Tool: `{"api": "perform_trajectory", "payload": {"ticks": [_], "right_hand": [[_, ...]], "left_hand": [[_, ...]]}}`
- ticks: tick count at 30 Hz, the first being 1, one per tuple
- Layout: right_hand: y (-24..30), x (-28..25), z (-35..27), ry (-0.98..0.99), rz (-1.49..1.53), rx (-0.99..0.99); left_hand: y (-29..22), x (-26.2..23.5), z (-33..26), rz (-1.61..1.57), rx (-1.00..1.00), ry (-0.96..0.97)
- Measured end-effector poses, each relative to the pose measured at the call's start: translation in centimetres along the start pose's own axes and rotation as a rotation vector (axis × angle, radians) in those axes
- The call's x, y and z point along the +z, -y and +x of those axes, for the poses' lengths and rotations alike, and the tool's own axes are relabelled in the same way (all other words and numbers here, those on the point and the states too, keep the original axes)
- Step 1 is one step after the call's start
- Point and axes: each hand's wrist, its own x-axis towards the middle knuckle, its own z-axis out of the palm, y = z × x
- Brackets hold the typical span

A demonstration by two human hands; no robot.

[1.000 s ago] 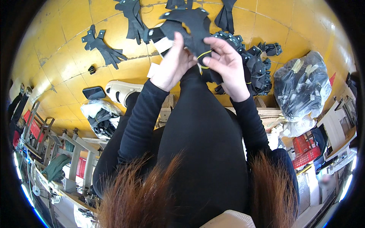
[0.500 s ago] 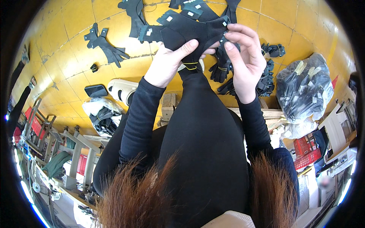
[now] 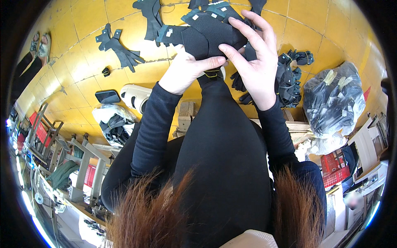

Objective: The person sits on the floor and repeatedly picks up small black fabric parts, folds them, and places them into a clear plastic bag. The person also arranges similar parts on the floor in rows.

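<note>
Fanned out over my foot is a bunch of black fabric gloves (image 3: 206, 35) with dark green cuff edges and small white tags. My left hand (image 3: 184, 70) is closed on its lower left side, the thumb lying across the fabric and the fingers hidden behind. At the right side, my right hand (image 3: 256, 58) has its thumb and fingertips pressed on the same bunch. A thin yellow band (image 3: 213, 74) shows just below the gloves, by my ankle.
Loose gloves (image 3: 120, 49) lie on the yellow floor to the left, with a phone (image 3: 107, 96) and a beige clog (image 3: 135, 97) nearer. Tied glove bundles (image 3: 289, 84) and a filled clear bag (image 3: 334, 99) are at right. Another person's feet (image 3: 44, 47) are at far left.
My right hand has moved left and up onto the gloves, its thumb now on the fabric. The bunch has turned slightly. At far left, the other person's feet have come further into view.
</note>
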Motion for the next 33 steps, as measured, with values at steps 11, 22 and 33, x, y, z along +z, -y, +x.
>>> {"api": "perform_trajectory", "payload": {"ticks": [11, 22, 33], "right_hand": [[-1.0, -0.6, -0.9, 0.006, 0.056, -0.345], [-0.9, 0.0, -1.2, 0.056, 0.173, -0.421], [-0.6, 0.0, -0.6, -0.027, 0.052, -0.229]], "left_hand": [[2.2, -1.7, -0.4, 0.5, 0.058, -0.031], [1.0, -1.9, -0.8, -0.131, 0.022, -0.032], [0.0, -0.9, -0.9, -0.1, 0.099, -0.081]]}}
